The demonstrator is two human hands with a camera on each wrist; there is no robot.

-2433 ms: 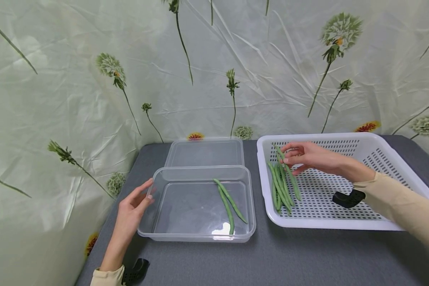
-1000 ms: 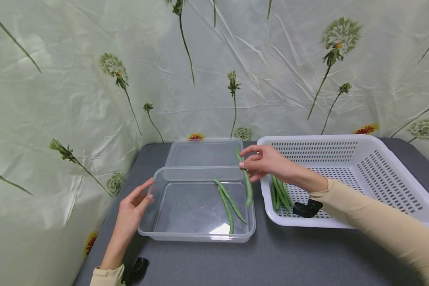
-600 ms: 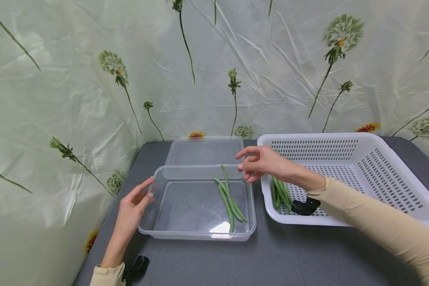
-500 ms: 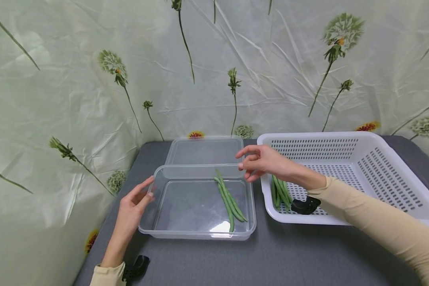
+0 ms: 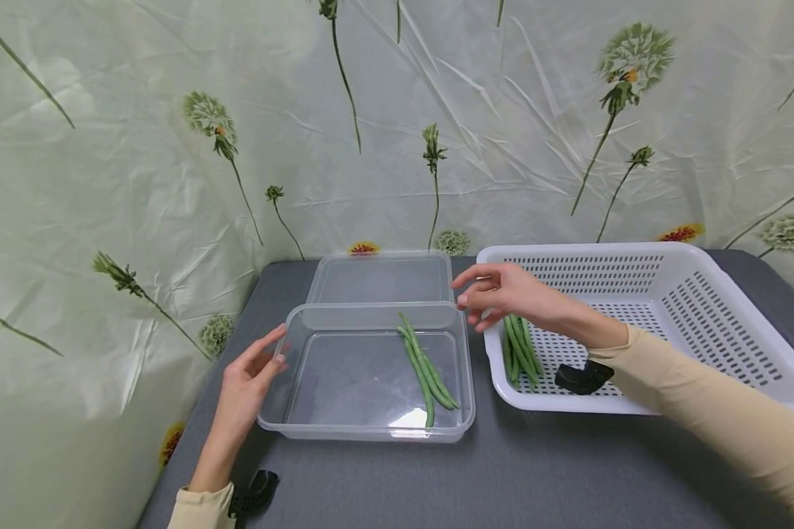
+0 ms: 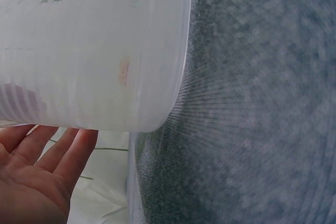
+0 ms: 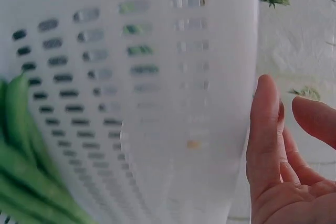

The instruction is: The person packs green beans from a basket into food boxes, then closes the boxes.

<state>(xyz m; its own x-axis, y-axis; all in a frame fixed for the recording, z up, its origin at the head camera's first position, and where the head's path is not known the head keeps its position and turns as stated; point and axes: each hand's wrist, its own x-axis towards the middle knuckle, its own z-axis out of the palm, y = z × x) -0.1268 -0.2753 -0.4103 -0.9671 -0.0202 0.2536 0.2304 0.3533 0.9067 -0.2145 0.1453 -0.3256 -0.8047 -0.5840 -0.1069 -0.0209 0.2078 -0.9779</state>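
Note:
In the head view, my left hand [image 5: 245,389] touches the left side of a clear plastic container [image 5: 344,433] with its fingers extended. The left wrist view shows those fingers [image 6: 76,156] fairly straight against the container wall. Three green beans [image 5: 418,360] lie inside, close together toward the right. My right hand [image 5: 509,294] hovers between this container and a white perforated basket [image 5: 635,404], holding nothing, its fingers loosely bent. Several more green beans [image 5: 521,353] lie at the basket's left end, partly under that hand. The right wrist view shows its thumb [image 7: 315,119] apart from the fingers.
A clear flat lid [image 5: 377,279] lies behind the container. Everything stands on a grey cloth-covered table [image 5: 397,485], with a flower-printed curtain [image 5: 238,73] behind. A black wrist device [image 5: 584,377] sits below the right wrist, above the basket.
My right hand carried one green bean left from the basket and let it go into the container beside two others. It has since moved slightly back right. The left hand has stayed put.

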